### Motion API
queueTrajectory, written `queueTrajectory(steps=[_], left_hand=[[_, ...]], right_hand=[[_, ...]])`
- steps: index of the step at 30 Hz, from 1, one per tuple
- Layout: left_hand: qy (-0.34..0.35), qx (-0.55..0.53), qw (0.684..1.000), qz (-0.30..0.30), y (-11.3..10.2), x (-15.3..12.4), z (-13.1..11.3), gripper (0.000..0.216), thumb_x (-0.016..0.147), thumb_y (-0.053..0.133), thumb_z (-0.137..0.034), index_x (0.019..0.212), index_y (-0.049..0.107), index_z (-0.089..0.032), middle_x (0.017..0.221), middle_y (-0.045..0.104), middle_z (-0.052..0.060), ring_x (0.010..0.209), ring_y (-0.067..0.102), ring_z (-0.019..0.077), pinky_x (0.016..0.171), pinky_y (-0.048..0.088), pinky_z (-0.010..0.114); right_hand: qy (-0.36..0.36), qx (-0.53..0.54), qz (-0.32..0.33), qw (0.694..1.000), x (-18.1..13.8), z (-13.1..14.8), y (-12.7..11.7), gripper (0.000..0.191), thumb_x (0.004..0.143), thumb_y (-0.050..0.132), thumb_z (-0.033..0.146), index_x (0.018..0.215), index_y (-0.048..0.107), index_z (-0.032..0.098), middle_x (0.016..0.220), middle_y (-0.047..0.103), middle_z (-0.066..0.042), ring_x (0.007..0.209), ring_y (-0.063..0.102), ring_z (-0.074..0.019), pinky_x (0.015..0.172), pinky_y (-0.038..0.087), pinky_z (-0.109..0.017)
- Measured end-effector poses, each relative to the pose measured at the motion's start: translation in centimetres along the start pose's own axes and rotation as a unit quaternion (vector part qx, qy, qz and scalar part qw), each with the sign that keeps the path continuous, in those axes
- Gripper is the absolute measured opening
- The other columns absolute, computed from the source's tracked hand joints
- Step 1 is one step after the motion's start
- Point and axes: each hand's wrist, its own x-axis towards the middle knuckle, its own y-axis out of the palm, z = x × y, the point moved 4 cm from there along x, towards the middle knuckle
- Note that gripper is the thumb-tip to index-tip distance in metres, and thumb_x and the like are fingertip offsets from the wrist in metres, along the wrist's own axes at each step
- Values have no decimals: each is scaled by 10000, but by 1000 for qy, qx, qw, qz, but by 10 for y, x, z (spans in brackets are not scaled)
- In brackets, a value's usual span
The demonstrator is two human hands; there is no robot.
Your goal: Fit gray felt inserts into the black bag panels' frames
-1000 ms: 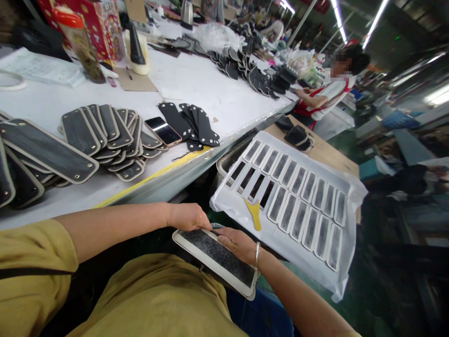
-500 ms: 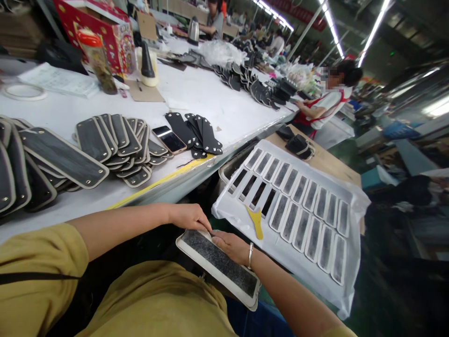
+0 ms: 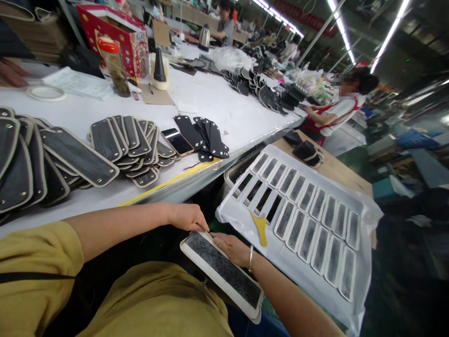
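On my lap lies a long cream-edged panel [image 3: 224,269] with a dark grey felt-like strip down its middle, slanting away to my right. My left hand [image 3: 187,217] rests on the panel's near upper end, fingers curled down so the tips press its cream border. My right hand [image 3: 233,248] lies flat along the panel's far edge just beside the left, fingertips on the rim, a thin bangle [image 3: 251,258] at the wrist. Both hands sit close together at the same end of the panel, pressing rather than gripping; neither is closed around it.

Just beyond my right hand a white sheet [image 3: 361,299] covers a low stand, carrying 2 rows of small grey-centred, white-bordered pieces [image 3: 308,213]; several slots at the near left end show dark gaps. A yellow scraper-shaped tool [image 3: 260,226] lies on the sheet's near edge, apart from my fingers.

Ahead of me the white worktable [image 3: 217,100] holds fanned stacks of dark panels with pale rims [image 3: 122,145], larger ones at the far left. A phone [image 3: 177,141] lies face up between those stacks and a smaller fan of black pieces [image 3: 205,135]. Further back stand a red box [image 3: 115,40], a jar with a red lid [image 3: 112,65], and a roll of tape [image 3: 46,92].

At the table's far end another person in a white top with red straps [image 3: 336,112] is seated, well apart from me.
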Motion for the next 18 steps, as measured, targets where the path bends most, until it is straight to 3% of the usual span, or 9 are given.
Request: queueTrajectory(steps=[6, 10, 14, 18], left_hand=[[10, 21, 1000, 18, -1, -1, -2, 275, 855, 498, -134, 1034, 692, -213, 987, 718, 37, 889, 663, 162, 801, 456, 180], [8, 33, 999, 25, -1, -1, -5, 269, 855, 496, -137, 1014, 696, -222, 942, 727, 33, 829, 669, 159, 758, 456, 180], [7, -14, 1000, 7, -3, -7, 0, 268, 864, 503, -169, 1052, 689, -216, 990, 717, 37, 866, 668, 153, 786, 456, 171], [-38, -87, 994, -44, -5, -16, 12, 270, 852, 535, -209, 1079, 682, -198, 1035, 705, 41, 903, 666, 148, 810, 465, 163]], right_hand=[[-11, -55, -7, 998, 11, 6, 1, 575, 937, 258, 509, 1259, 531, 118, 1261, 556, -141, 1160, 515, -222, 1036, 358, -375], [-27, -53, 3, 998, 18, 12, 2, 493, 950, 263, 460, 1228, 555, 177, 1216, 591, -93, 1097, 554, -197, 991, 397, -357], [-37, -39, 13, 998, 23, 16, 1, 489, 949, 255, 466, 1191, 579, 192, 1206, 596, -82, 1053, 572, -191, 958, 416, -350], [-41, -20, 12, 999, 23, 16, 0, 540, 937, 253, 507, 1194, 575, 157, 1194, 596, -105, 1044, 571, -201, 956, 411, -353]])
